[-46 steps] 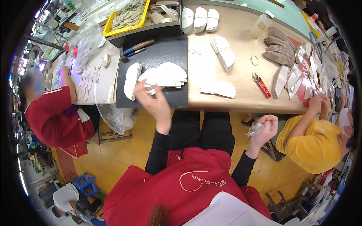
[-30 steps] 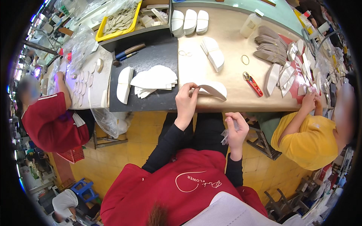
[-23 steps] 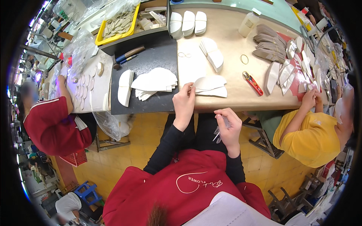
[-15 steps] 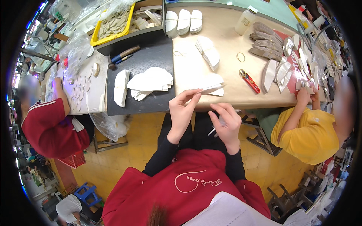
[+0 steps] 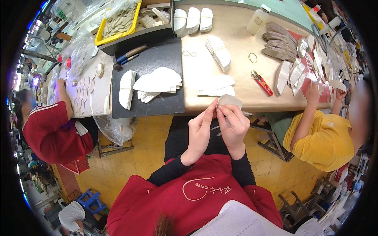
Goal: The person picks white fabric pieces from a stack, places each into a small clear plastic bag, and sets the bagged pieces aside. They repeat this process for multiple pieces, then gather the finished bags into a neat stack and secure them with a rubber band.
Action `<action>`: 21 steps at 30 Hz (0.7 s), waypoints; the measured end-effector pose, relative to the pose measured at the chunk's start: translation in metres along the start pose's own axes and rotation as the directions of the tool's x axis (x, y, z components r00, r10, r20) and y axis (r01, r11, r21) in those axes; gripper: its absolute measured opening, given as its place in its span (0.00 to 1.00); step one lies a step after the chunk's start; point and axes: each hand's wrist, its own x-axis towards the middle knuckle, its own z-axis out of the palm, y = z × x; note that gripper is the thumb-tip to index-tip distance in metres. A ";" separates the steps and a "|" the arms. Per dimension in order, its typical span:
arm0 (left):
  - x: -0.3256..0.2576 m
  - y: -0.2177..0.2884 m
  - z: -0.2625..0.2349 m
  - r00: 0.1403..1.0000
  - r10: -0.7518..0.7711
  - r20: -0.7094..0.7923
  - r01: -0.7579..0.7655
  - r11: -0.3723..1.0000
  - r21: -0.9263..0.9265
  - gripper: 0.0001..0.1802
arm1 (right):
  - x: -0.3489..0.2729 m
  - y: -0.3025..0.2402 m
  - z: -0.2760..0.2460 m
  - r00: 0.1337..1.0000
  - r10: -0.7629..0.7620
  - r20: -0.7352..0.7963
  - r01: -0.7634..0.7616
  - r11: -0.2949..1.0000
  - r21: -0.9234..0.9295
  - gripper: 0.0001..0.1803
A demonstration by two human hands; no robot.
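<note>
In front of the table's near edge, my two hands meet at the fingertips around a thin, curved off-white piece (image 5: pixel 231 100). My left hand (image 5: pixel 200 131) pinches its left edge. The right hand (image 5: pixel 234 128) is closed on the same piece, with thumb and forefinger close to the left fingertips. A thin pale stick-like tool (image 5: pixel 247 113) pokes out beside the right hand; most of it is hidden by the fingers. Just beyond lie loose white half-oval pieces (image 5: pixel 216 83), and a fanned white pile (image 5: pixel 159 83) sits on the black board (image 5: pixel 157 107).
Banded white bundles (image 5: pixel 193 20) stand at the back, another (image 5: pixel 219 53) nearer. A red cutter (image 5: pixel 262 83), rubber band (image 5: pixel 252 58) and bottle (image 5: pixel 258 19) lie or stand to the right. A yellow tray (image 5: pixel 98 39) is back left. Co-workers in red (image 5: pixel 59 133) and yellow (image 5: pixel 323 137) flank me.
My hands came together from apart. The white piece, earlier seen edge-on in my left hand, now faces up between both hands. The co-worker in yellow moved their hands apart.
</note>
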 end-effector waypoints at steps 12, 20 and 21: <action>0.000 0.006 -0.013 0.992 -0.102 0.071 0.068 0.923 0.380 0.29 | -0.001 0.003 0.004 0.985 0.114 0.127 -0.120 0.992 0.037 0.07; 0.011 0.001 -0.028 0.982 -0.178 0.070 0.173 0.983 0.067 0.32 | -0.002 0.006 0.001 0.982 0.085 0.166 -0.106 0.987 0.120 0.06; 0.010 0.001 -0.026 0.989 -0.137 0.065 0.127 0.982 0.137 0.30 | -0.002 0.005 0.001 0.986 0.067 0.155 -0.082 0.992 0.097 0.06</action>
